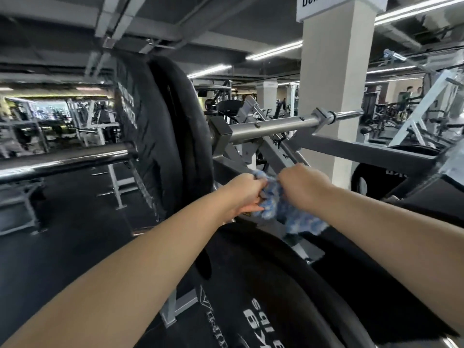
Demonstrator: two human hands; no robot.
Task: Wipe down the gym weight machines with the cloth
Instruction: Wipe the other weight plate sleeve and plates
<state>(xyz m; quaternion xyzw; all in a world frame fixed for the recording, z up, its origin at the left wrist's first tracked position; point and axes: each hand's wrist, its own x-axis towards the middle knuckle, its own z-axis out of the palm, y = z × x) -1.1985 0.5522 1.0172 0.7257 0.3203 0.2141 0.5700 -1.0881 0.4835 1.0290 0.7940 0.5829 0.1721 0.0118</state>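
Observation:
A blue and white cloth point(288, 212) is bunched between both my hands in the middle of the view. My left hand point(247, 194) grips its left side with curled fingers. My right hand point(303, 185) grips its upper right part, and a loose end hangs down to the right. The hands are in front of the grey steel frame point(276, 156) of a plate-loaded weight machine. Large black weight plates point(160, 136) sit on its chrome bar point(62, 159) just left of my hands. The cloth hides the frame part directly behind it.
A second black plate point(263, 297) lies close below my forearms. A grey horizontal bar point(288, 123) runs right toward a white pillar point(334, 84). Other gym machines fill the background on both sides, over dark rubber floor point(75, 222).

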